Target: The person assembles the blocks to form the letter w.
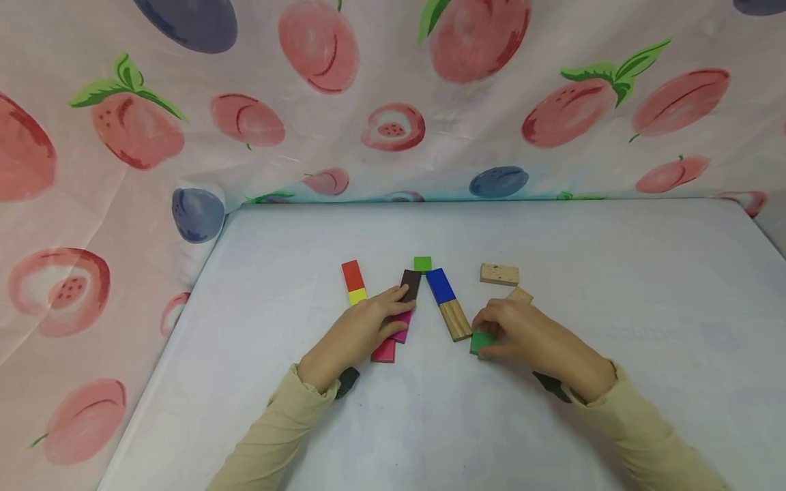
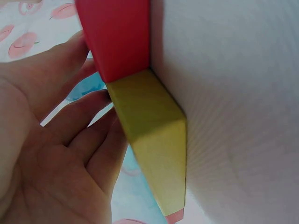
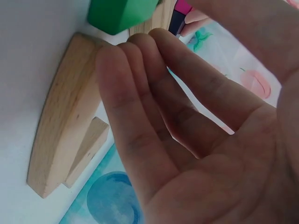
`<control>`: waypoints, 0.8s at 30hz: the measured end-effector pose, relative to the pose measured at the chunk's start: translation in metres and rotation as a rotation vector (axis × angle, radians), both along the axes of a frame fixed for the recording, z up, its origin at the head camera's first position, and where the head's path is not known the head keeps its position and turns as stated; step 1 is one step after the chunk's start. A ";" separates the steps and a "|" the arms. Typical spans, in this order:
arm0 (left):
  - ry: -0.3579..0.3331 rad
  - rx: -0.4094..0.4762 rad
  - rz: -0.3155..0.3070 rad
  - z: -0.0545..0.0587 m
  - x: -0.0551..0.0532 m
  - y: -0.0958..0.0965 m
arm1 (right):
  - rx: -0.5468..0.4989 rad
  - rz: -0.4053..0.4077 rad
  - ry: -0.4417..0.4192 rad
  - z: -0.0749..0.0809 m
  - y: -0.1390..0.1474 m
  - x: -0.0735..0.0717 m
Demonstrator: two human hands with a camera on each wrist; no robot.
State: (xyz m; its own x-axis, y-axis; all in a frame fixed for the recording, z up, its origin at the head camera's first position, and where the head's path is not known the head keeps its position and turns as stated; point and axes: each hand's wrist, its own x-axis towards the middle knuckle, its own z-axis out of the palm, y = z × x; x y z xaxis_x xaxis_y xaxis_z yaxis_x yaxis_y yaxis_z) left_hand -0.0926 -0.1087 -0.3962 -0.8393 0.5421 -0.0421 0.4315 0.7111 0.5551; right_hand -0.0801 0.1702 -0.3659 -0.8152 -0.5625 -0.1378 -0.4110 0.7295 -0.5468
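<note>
My left hand lies over the left blocks with its fingers extended. Its fingertips touch the dark brown block and the magenta block. Under that hand runs a slanted row: an orange-red block, a yellow block and a pinkish-red block. With bent fingers and thumb, my right hand pinches a green block beside the lower end of a striped wooden block. A blue block adjoins the striped one above. Part of the green block is hidden by fingers.
A light green block sits between the tops of the two middle rows. Beyond my right hand are a speckled wooden block and a plain wooden block. A fruit-patterned curtain borders the white table.
</note>
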 end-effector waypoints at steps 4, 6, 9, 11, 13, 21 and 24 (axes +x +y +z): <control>-0.003 -0.004 0.000 0.000 0.000 0.000 | -0.005 0.014 -0.012 -0.001 -0.001 0.002; -0.002 -0.002 -0.002 0.000 0.000 0.000 | -0.009 0.019 0.001 -0.002 -0.001 0.003; -0.001 0.001 -0.003 0.000 0.000 0.000 | -0.019 0.023 0.015 -0.004 -0.001 0.003; 0.001 0.006 -0.005 0.001 0.000 0.000 | -0.022 0.024 0.017 -0.004 0.000 0.004; 0.001 0.006 -0.006 0.001 0.000 0.000 | -0.027 0.025 0.017 -0.004 0.001 0.004; 0.001 -0.002 -0.002 0.002 0.001 0.000 | -0.037 0.051 0.047 -0.004 0.003 0.005; 0.000 -0.003 0.000 0.002 0.001 0.001 | -0.039 0.070 0.058 -0.005 0.004 0.005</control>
